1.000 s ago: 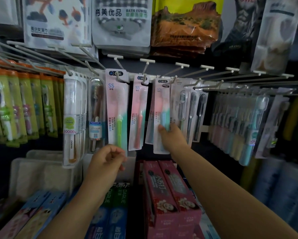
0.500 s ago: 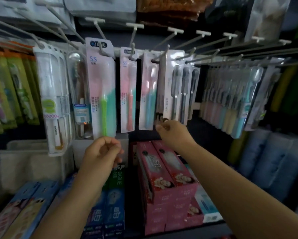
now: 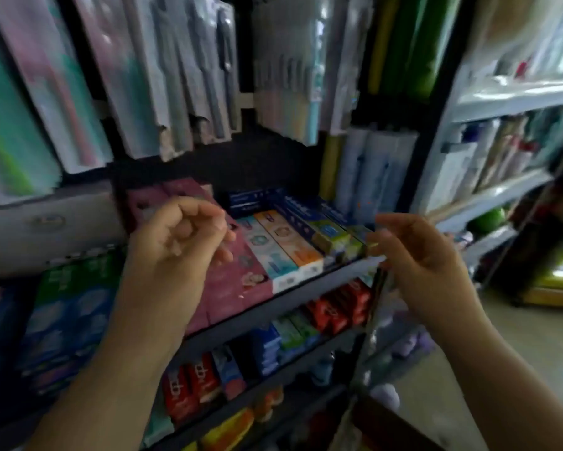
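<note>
Motion blur smears every label, and the hanging toothbrush packs [image 3: 143,76] are cut off at the top. My left hand [image 3: 179,242] hovers loosely curled and empty over the pink toothpaste boxes [image 3: 241,281], which lie flat on the shelf [image 3: 338,275]. My right hand [image 3: 416,255] is slack and empty at the shelf's front edge.

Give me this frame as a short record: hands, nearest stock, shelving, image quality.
setting: shop shelving, toothbrush packs hanging above toothpaste boxes
left hand: fingers loosely curled, nothing seen in it, in front of the pink boxes
right hand: seen from the back, fingers bent, near the shelf edge; contents unclear
contact: neither hand plainly touches stock
lower shelf: red boxes
image: motion blur, labels unreadable
</note>
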Demonstrator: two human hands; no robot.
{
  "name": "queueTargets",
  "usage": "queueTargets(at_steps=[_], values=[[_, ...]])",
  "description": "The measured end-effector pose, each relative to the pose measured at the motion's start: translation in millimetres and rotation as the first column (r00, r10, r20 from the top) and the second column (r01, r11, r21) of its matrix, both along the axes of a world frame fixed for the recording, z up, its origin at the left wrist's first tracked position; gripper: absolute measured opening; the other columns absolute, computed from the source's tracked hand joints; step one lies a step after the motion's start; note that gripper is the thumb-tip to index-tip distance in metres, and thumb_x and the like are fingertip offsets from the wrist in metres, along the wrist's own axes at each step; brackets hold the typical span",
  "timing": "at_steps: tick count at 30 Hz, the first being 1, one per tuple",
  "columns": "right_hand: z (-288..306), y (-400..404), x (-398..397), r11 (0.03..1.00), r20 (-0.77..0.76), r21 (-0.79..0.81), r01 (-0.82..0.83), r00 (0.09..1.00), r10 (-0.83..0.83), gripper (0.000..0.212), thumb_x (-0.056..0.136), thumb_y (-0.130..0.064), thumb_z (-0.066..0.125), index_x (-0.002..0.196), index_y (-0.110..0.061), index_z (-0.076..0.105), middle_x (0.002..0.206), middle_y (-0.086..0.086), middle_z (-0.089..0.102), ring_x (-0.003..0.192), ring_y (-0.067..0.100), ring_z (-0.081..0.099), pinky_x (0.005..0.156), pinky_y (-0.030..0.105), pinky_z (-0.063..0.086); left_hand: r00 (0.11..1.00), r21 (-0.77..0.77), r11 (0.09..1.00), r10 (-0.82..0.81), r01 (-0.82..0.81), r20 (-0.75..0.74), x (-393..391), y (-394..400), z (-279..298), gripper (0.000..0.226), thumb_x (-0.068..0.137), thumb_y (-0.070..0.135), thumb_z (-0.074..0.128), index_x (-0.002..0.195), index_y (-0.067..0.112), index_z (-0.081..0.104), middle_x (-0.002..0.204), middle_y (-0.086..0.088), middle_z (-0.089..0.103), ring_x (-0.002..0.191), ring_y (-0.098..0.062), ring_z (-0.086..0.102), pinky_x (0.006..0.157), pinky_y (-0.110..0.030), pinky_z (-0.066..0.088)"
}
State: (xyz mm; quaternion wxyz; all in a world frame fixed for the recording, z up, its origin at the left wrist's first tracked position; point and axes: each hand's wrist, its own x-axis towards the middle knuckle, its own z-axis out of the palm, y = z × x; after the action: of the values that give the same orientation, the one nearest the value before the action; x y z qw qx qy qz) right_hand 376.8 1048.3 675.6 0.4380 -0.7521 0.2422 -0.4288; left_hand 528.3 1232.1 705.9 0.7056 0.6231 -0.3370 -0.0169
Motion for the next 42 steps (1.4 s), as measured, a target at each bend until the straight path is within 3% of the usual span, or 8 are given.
queueTargets(at_steps=[4,9,12,18,26,33,37,42], values=[[-66,-25,-93,0.979,-0.043,0.112,0.170,0.985,-0.166,0.013,0.093,-0.017,0.061,0.094,-0.029,0.064,0.080,-0.006,0.072,0.072,0.010,0.066,0.070,0.029,0.052,0.982,0.163,0.972,-0.150,0.168,-0.114,-57,-40,-59,0.018,0.093,0.010,0.054,0.080,0.021,0.061,0.070,0.005,0.067,0.060,-0.006,0.060,0.060,-0.015,0.051],[-160,-34,-209,0.909,-0.237,0.249,0.335,0.931,-0.278,0.026,0.092,-0.006,0.058,0.090,-0.032,0.061,0.075,-0.003,0.069,0.065,0.006,0.064,0.062,0.020,0.051,0.913,0.414,0.848,-0.178,0.332,-0.366,-138,-81,-170,0.010,0.094,0.013,0.054,0.086,0.015,0.060,0.071,0.001,0.064,0.063,-0.014,0.063,0.066,-0.038,0.051],[-213,-25,-264,0.855,-0.392,0.328,0.402,0.881,-0.264,0.021,0.092,-0.011,0.058,0.093,-0.032,0.061,0.082,0.000,0.069,0.071,0.010,0.065,0.061,0.016,0.051,0.881,0.510,0.761,-0.167,0.401,-0.443,-182,-92,-233,0.012,0.095,0.008,0.052,0.088,0.015,0.060,0.078,-0.005,0.064,0.059,-0.007,0.060,0.068,-0.033,0.050],[-312,3,-332,0.731,-0.646,0.459,0.505,0.755,-0.117,0.013,0.095,-0.023,0.055,0.104,-0.032,0.056,0.091,-0.010,0.064,0.080,0.001,0.062,0.058,0.011,0.049,0.812,0.600,0.622,-0.103,0.504,-0.575,-243,-98,-330,0.014,0.095,0.006,0.052,0.089,0.015,0.059,0.078,-0.005,0.063,0.067,-0.017,0.059,0.067,-0.029,0.049],[-411,22,-332,0.559,-0.695,0.621,0.550,0.715,0.070,0.014,0.097,-0.028,0.053,0.110,-0.029,0.056,0.096,-0.007,0.065,0.083,0.005,0.063,0.061,0.014,0.049,0.772,0.692,0.442,-0.001,0.571,-0.636,-266,-101,-416,0.012,0.095,0.005,0.051,0.092,0.014,0.057,0.083,-0.008,0.063,0.068,-0.017,0.057,0.064,-0.025,0.046],[-504,11,-290,0.474,-0.689,0.683,0.556,0.706,0.165,0.020,0.097,-0.027,0.053,0.116,-0.023,0.057,0.095,-0.011,0.060,0.088,0.004,0.059,0.069,0.015,0.045,0.769,0.732,0.331,0.029,0.596,-0.639,-245,-124,-500,0.015,0.095,0.005,0.051,0.087,0.016,0.057,0.082,-0.007,0.063,0.071,-0.018,0.059,0.066,-0.026,0.048],[-583,1,-262,0.414,-0.708,0.693,0.590,0.667,0.234,0.027,0.097,-0.029,0.054,0.123,-0.022,0.055,0.098,-0.008,0.061,0.089,0.007,0.061,0.067,0.018,0.046,0.762,0.743,0.259,0.039,0.617,-0.647,-226,-145,-575,0.015,0.094,0.007,0.052,0.087,0.019,0.057,0.086,-0.007,0.064,0.073,-0.018,0.061,0.067,-0.026,0.048],[-688,-19,-215,0.394,-0.774,0.633,0.666,0.546,0.321,0.044,0.094,-0.029,0.058,0.135,-0.018,0.045,0.108,-0.004,0.059,0.092,0.011,0.060,0.080,0.027,0.053,0.748,0.751,0.159,0.093,0.641,-0.657,-193,-169,-681,0.014,0.095,0.011,0.052,0.089,0.023,0.055,0.093,-0.005,0.062,0.077,-0.017,0.061,0.068,-0.028,0.047]])
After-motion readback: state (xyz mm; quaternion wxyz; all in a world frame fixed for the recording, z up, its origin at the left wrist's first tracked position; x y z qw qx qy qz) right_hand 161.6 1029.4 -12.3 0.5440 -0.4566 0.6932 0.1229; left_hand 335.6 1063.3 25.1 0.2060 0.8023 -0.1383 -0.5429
